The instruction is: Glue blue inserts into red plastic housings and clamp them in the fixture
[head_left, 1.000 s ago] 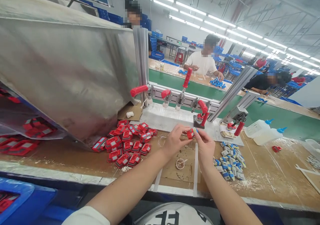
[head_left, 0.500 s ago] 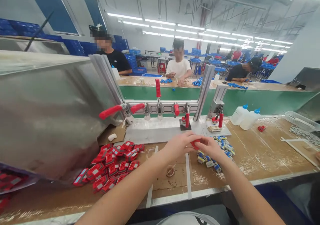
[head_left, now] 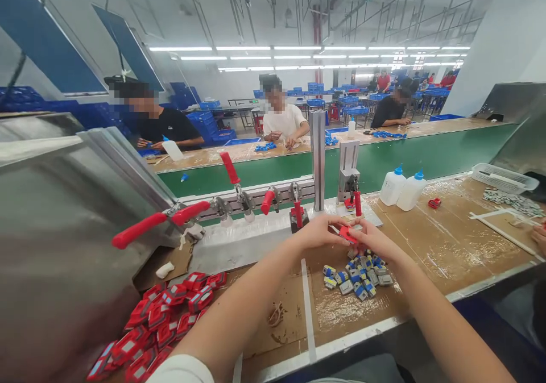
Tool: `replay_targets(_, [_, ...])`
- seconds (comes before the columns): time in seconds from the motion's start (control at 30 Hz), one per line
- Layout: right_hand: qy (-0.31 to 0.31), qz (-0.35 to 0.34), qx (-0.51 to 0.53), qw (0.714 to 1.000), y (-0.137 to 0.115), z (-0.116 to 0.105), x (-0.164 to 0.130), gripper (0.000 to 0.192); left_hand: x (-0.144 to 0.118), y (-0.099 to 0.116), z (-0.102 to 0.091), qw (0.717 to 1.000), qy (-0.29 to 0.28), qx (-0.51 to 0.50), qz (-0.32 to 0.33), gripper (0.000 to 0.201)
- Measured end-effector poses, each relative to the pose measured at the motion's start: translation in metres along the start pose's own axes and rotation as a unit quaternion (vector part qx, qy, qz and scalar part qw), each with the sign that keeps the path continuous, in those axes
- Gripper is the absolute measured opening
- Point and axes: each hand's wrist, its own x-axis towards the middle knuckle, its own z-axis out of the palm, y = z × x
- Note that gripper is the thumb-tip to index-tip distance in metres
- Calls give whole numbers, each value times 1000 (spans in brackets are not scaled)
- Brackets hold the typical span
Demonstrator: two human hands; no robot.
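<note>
Between my two hands is a small red plastic casing, held just above the workbench. The fingers of my left hand pinch its left side, and my right hand grips its right side. Right below them lies a pile of small grey, blue and yellow blocks. A heap of red casings with grey parts rests to the left of my left forearm. Behind my hands stands a toggle clamp with a red handle, over a dark block.
An aluminium frame carries several red-handled clamps. A second clamp stand is to its right, beside two white bottles. A metal box wall bounds the left. Co-workers sit across the green divider; another person's hand shows at right.
My view has turned and tilted. Both hands still hold the red casing, which shows more of its face now; the hands appear slightly further right.
</note>
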Motion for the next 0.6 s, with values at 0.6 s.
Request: replay_targets(0.6, [189, -250, -64, 947, -95, -28, 23, 53, 99, -42, 10, 934, 270, 184, -148, 39])
